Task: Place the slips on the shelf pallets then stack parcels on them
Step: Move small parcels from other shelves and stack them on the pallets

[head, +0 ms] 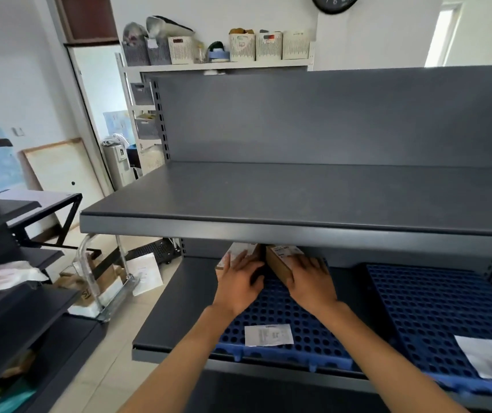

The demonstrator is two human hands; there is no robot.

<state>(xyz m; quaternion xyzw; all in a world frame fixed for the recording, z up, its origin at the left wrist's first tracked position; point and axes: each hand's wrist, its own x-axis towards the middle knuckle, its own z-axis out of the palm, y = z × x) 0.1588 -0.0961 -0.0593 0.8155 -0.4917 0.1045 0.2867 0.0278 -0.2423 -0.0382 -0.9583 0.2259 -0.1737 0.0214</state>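
A small parcel stockroom is seen here: dark grey steel shelving is set against pale walls, blue perforated plastic pallets are laid on the lower shelf, and brown cardboard parcels with printed labels are placed at the back. White slatted storage baskets are lined up on a high rack, and cartons are piled on a metal hand trolley.

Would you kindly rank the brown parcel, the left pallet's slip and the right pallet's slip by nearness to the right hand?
1. Brown parcel, under the right hand.
2. Left pallet's slip, nearer the front.
3. Right pallet's slip, far right.
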